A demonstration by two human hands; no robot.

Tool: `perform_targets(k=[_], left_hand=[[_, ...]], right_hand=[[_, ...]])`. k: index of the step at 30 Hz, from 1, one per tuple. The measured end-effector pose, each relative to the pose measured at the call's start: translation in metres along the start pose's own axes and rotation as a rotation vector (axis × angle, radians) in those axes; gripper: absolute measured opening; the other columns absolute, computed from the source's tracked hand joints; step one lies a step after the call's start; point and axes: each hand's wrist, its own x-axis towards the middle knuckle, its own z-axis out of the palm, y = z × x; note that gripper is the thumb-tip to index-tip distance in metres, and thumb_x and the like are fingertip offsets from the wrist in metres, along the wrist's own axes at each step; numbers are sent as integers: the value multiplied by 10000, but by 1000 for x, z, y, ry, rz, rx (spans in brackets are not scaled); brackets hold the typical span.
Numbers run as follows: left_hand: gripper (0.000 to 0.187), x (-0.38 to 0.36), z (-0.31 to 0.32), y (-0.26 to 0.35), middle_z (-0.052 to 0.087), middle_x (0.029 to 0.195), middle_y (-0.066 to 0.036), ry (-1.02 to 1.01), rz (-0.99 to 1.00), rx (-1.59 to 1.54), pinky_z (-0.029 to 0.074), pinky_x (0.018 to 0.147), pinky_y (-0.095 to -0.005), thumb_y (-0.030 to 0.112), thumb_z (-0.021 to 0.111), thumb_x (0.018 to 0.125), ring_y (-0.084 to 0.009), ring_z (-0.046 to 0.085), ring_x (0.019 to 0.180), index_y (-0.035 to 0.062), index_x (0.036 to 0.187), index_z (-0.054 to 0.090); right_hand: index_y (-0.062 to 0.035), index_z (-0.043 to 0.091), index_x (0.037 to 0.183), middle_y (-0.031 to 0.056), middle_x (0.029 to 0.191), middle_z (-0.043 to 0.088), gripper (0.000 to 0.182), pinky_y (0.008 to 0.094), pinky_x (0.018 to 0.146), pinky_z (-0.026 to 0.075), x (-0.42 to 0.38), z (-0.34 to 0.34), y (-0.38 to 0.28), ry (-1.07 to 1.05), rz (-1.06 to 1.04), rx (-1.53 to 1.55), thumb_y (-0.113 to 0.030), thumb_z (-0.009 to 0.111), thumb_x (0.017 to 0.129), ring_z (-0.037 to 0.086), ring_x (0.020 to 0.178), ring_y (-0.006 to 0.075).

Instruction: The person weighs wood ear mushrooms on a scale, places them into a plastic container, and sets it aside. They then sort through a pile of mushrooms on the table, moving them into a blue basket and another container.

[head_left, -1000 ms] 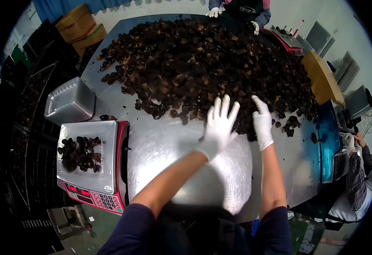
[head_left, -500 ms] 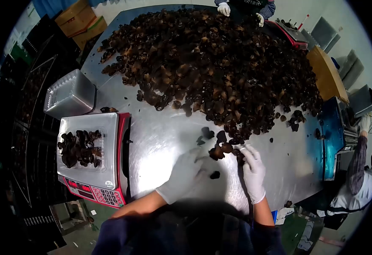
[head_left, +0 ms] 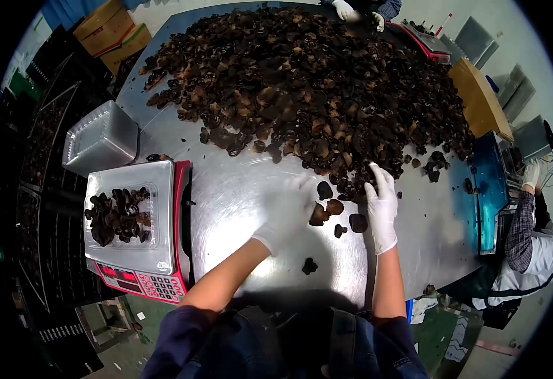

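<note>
A large heap of dark brown wood ear mushrooms (head_left: 302, 88) covers the far part of the metal table (head_left: 226, 208). My right hand (head_left: 382, 205), in a white glove, touches the heap's near edge with thumb and fingers apart; nothing shows held in it. My left hand (head_left: 289, 205), also gloved, is smeared by motion over the bare metal, so its fingers cannot be made out. Between the hands lie several loose wood ear pieces (head_left: 334, 207), and one small dark piece (head_left: 310, 266) lies nearer me. A clear plastic tray (head_left: 153, 218) of wood ears rests on the red scale (head_left: 178, 252) at left.
Behind the scale stands a stack of clear plastic trays (head_left: 103, 142). A co-worker's gloved hands (head_left: 344, 9) are at the heap's far side, near another red scale (head_left: 425, 45). At right are a cardboard piece (head_left: 478, 98), a blue-filmed metal bin (head_left: 492, 189) and another person (head_left: 529, 252).
My right hand has moved forward to the heap's edge. My left hand has moved slightly forward and is blurred. The loose pieces between the hands are now more spread out.
</note>
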Motion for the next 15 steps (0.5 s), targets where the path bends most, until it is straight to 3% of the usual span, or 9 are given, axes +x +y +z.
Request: perform_targets(k=[1, 2, 4, 8, 11, 13, 15], left_hand=[[446, -3, -6, 8, 603, 1229, -181, -221, -34, 17, 430, 1016, -432, 128, 601, 845, -355, 571, 1104, 36, 1281, 567], [446, -9, 0, 5, 603, 1229, -181, -223, -34, 18, 430, 1016, -432, 128, 601, 845, -355, 571, 1104, 36, 1281, 567], [400, -25, 15, -4, 639, 1186, -163, 1, 147, -222, 457, 986, -440, 108, 584, 850, -340, 593, 1076, 52, 1245, 603], [322, -25, -18, -12, 648, 1171, -141, 66, 9, -293, 482, 956, -417, 77, 571, 862, -335, 611, 1068, 68, 1170, 663], [319, -9, -10, -12, 646, 1183, -151, -55, -43, -283, 479, 963, -412, 79, 567, 871, -337, 607, 1080, 49, 1175, 659], [367, 0, 9, -10, 632, 1221, -155, -35, 41, -253, 468, 982, -419, 93, 569, 885, -352, 596, 1106, 44, 1245, 617], [470, 6, 23, -5, 607, 1259, -187, 111, 213, -96, 453, 1006, -424, 114, 594, 887, -368, 585, 1128, 38, 1346, 533]], right_hand=[[-170, 625, 1257, 79, 1246, 595, 356, 341, 891, 499, 2, 2, 0, -85, 0, 36, -100, 617, 908, 634, 1043, 273], [-160, 645, 1217, 78, 1233, 602, 315, 344, 876, 503, -1, -3, -3, -183, 19, 11, -103, 614, 909, 644, 1015, 273], [-107, 707, 1054, 83, 1122, 652, 180, 332, 828, 515, -14, -19, -8, -271, -6, -72, -83, 628, 895, 667, 931, 267], [-44, 727, 953, 100, 949, 682, 114, 277, 805, 514, -45, -51, 4, -195, 86, 129, -12, 674, 857, 671, 895, 221], [-21, 706, 1050, 66, 989, 669, 193, 255, 832, 497, -58, -52, 20, -167, 260, 232, 35, 650, 874, 657, 934, 176], [-29, 685, 1115, 73, 1031, 660, 246, 260, 854, 492, -61, -45, 20, -118, 250, 234, 28, 646, 878, 652, 958, 181], [-36, 664, 1179, 80, 1074, 650, 303, 264, 876, 488, -60, -38, 24, -73, 236, 234, 22, 642, 882, 646, 983, 186]])
